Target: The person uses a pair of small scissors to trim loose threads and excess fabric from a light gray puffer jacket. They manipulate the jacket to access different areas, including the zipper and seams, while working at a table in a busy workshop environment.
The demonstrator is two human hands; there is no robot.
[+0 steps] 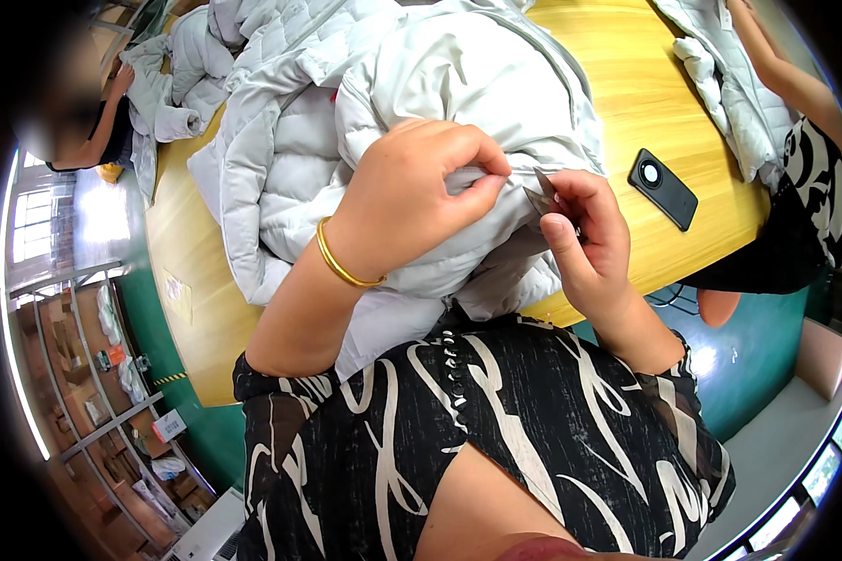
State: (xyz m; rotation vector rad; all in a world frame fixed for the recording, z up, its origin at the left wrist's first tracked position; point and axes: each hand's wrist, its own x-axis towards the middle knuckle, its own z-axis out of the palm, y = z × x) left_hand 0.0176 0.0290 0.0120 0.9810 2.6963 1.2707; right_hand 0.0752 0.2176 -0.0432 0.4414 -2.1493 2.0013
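So the big wooden surface (646, 84) takes up most of the view, and piled on it right in front of the person is a puffy white quilted jacket (458, 84), bunched up and hanging a bit over the near edge. More pale jackets (182, 65) sit heaped at the far left corner, and another one (730, 84) lies over on the right by a co-worker's arm. Left hand (412, 206), gold bangle (341, 266) on the wrist, is closed on a fold of the jacket, pinching the fabric between thumb and fingers. Right hand (585, 234) is curled around a small pair of metal snips (543, 194), blades right at that pinched fold. A black phone (662, 189) lies flat on the wood just beside the right hand, not touching.
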